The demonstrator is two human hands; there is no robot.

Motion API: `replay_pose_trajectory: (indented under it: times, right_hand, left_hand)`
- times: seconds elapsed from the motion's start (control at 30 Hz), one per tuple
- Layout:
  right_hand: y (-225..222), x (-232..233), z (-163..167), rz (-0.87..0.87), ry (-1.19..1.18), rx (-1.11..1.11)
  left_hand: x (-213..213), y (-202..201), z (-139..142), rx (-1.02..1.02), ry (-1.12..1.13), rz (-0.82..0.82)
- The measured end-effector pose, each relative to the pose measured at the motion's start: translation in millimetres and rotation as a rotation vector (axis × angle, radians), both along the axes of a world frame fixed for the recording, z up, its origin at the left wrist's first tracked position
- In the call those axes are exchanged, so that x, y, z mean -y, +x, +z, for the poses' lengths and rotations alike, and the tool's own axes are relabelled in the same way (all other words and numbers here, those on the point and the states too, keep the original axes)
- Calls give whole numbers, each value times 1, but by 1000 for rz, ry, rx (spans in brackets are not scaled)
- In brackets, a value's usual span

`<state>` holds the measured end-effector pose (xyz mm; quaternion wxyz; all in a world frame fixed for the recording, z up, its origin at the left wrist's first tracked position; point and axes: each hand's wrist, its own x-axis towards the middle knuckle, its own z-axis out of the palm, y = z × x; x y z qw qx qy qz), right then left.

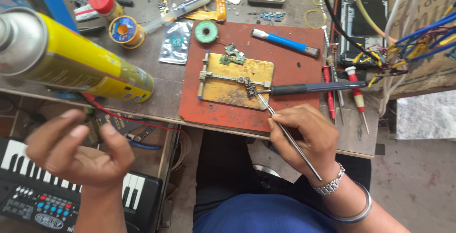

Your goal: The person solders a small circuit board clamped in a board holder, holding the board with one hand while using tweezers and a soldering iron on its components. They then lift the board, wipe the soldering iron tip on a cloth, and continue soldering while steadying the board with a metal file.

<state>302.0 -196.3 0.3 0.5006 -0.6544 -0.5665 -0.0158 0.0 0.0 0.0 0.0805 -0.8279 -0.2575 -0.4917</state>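
My right hand [306, 138] grips long metal tweezers [278, 119] whose tips touch a small circuit part [250, 89] clamped on a brass holder plate [237, 81]. A soldering iron [308, 88] lies across the red mat [266, 62], its tip beside the same part. A small green board [232, 56] sits at the plate's top. My left hand [78, 152] hovers off the table's left front, fingers loosely curled and apart, holding nothing.
A yellow spray can [76, 57] lies at left. Solder spools [124, 31], a green wick reel [206, 32], a blue-handled tool [285, 42], screwdrivers [357, 95], a phone body [363, 14] and loose wires [418, 38] crowd the bench. A toy keyboard [42, 185] sits below left.
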Motion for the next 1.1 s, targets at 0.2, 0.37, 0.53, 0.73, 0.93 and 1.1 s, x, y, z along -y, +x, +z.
replay_pose_trajectory:
  times: [0.2,0.37,0.53,0.73,0.93,1.1]
  right_hand:
    - [1,1,-2,-9,-9,-9]
    - [2,2,-2,-13,-4,-1]
    - [2,6,-4,-12,-8,-15]
    - [2,1,0,-7,-9,-7]
    - [1,-5,1,-20,-9,-3]
    - [-11,0,0,-20,-13,-1]
  left_hand:
    - [-27,-17,6,27,-325,337]
    - [-61,-16,11,-271,-149,343]
    - [-71,-18,18,-191,-361,363]
    - [-55,-19,20,-44,-264,173]
    - [-35,-23,6,69,-249,144]
    - [-15,-24,1,19,-203,121]
